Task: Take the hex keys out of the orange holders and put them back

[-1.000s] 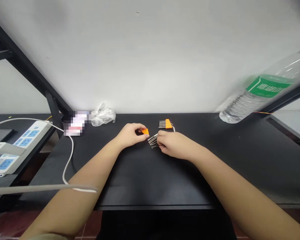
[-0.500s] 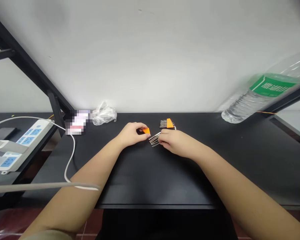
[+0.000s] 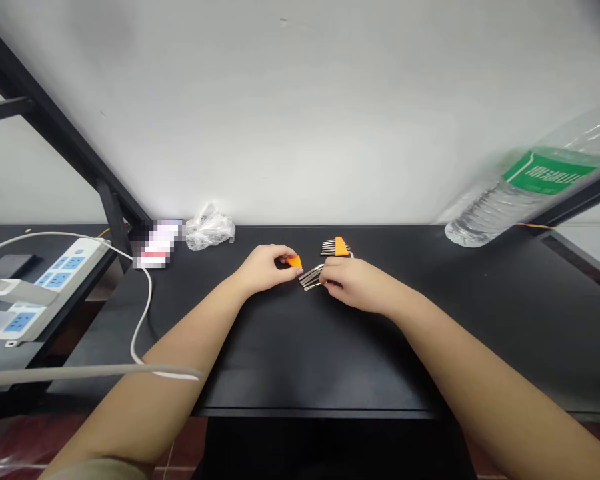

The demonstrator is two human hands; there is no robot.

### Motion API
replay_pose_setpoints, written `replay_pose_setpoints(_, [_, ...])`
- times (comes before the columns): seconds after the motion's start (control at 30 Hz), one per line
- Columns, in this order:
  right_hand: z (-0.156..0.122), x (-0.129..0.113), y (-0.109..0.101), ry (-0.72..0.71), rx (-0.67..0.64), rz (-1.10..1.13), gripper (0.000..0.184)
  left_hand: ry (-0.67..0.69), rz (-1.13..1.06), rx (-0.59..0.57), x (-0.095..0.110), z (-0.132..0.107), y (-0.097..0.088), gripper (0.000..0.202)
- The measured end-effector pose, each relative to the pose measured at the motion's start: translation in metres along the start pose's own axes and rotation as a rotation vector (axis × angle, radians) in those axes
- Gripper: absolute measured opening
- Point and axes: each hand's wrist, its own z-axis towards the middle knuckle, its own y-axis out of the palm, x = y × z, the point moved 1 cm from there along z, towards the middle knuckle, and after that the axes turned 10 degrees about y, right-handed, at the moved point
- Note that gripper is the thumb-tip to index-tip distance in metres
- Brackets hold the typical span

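Observation:
My left hand (image 3: 269,269) pinches a small orange hex key holder (image 3: 295,262) between thumb and fingers, just above the desk. Close to its right, my right hand (image 3: 347,280) has its fingers bent over the near ends of several loose metal hex keys (image 3: 311,276). The keys fan out to the left towards the orange holder, and their right ends are hidden by my fingers. Just behind my right hand lies a second orange holder (image 3: 341,247) with several hex keys in it, their shafts pointing left.
A crumpled clear plastic bag (image 3: 210,230) sits by the wall, beside a blurred-out item (image 3: 159,245). At left are a power strip (image 3: 55,283) and a white cable (image 3: 143,313) crossing near my left forearm. A large water bottle (image 3: 525,180) stands at the back right of the black desk (image 3: 310,367).
The loose hex keys and my right fingers have shifted very slightly. My left hand keeps its pinch on the orange holder. The whole view has moved a little.

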Motion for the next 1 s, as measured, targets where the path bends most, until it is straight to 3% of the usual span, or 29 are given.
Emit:
replay_pose_setpoints(0.5, [-0.002, 0.012, -0.009, 0.014, -0.08, 0.0, 0.016, -0.002, 0.009, 0.004, 0.001, -0.001, -0.001, 0.035])
replay_pose_setpoints(0.8, [-0.004, -0.01, -0.005, -0.036, -0.185, 0.085, 0.015, -0.006, 0.004, -0.001, 0.001, 0.0, -0.001, 0.036])
replay_pose_setpoints(1.0, [0.002, -0.003, 0.004, 0.014, -0.062, -0.004, 0.015, -0.001, -0.01, 0.003, 0.0, 0.0, 0.0, 0.035])
